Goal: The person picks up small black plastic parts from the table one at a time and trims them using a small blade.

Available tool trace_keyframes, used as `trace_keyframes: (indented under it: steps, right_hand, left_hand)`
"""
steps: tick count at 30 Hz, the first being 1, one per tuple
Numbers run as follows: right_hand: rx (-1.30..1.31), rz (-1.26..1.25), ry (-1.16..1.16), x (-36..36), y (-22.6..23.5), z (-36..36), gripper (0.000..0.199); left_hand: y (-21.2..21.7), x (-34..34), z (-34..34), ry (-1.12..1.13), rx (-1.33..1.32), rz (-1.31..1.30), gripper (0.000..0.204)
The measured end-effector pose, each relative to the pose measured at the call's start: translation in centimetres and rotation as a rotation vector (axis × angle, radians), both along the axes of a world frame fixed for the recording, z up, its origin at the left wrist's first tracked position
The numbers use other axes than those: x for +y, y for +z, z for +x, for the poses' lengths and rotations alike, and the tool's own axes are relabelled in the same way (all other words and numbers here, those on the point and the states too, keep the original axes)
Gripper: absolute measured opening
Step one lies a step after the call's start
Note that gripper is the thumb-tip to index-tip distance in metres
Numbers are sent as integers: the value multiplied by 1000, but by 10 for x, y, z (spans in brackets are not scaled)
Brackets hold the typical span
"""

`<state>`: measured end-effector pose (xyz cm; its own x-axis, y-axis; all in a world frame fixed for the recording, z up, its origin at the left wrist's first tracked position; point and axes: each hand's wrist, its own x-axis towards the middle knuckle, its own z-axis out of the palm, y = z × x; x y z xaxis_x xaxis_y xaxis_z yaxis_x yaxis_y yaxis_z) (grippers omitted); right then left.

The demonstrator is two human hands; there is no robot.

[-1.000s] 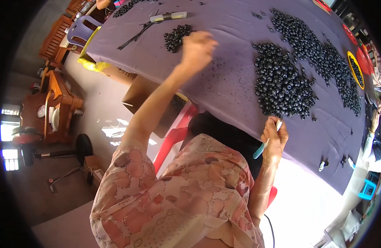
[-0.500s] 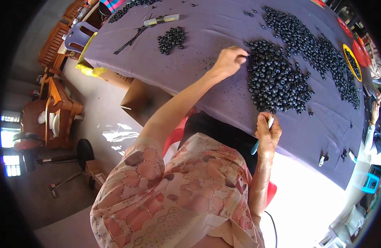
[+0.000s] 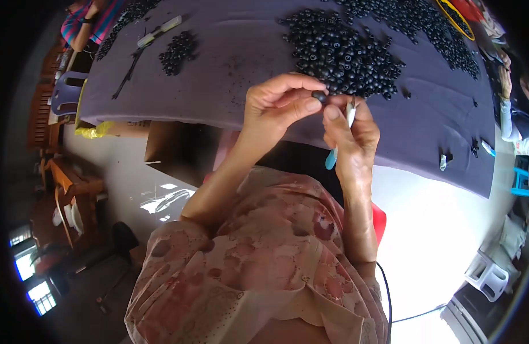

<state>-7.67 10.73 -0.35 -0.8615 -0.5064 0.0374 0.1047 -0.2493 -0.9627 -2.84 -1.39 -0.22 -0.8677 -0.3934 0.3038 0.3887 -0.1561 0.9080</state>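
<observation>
My left hand pinches a small round black piece between thumb and fingertips. Right beside it, my right hand grips a slim hand tool with a white and light-blue handle; its tip is thin, but I cannot make out its kind. Both hands are over the table's near edge, fingertips almost meeting. Just beyond them lies a large heap of similar black pieces, several showing a ring or hole on top. The right hand's fingers partly cover the tool.
A purple cloth covers the table. A smaller black pile and a clear-handled brush-like item lie left; more pieces and a yellow-rimmed tray lie far right. Co-workers' arms show at both sides. An open cardboard box stands below the left edge.
My left hand has come from the heap's left side back toward my right hand, now with a black piece visible in its fingertips. The view has shifted, so the table appears higher.
</observation>
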Motion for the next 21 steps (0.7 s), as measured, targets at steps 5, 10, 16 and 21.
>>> trace_keyframes:
  steps: [5, 10, 16, 21]
  right_hand:
    - [78, -17, -17, 16, 11, 13, 25]
    - [150, -41, 10, 20, 20, 19, 29]
    - [205, -62, -25, 20, 19, 28, 20]
    - [369, 14, -48, 22, 14, 24, 19]
  left_hand:
    - [-11, 5, -1, -146, 55, 219, 22]
    - [-6, 10, 0, -243, 183, 406, 19]
    - [-12, 3, 2, -302, 171, 346, 24]
    - [-9, 4, 2, -305, 151, 364, 23]
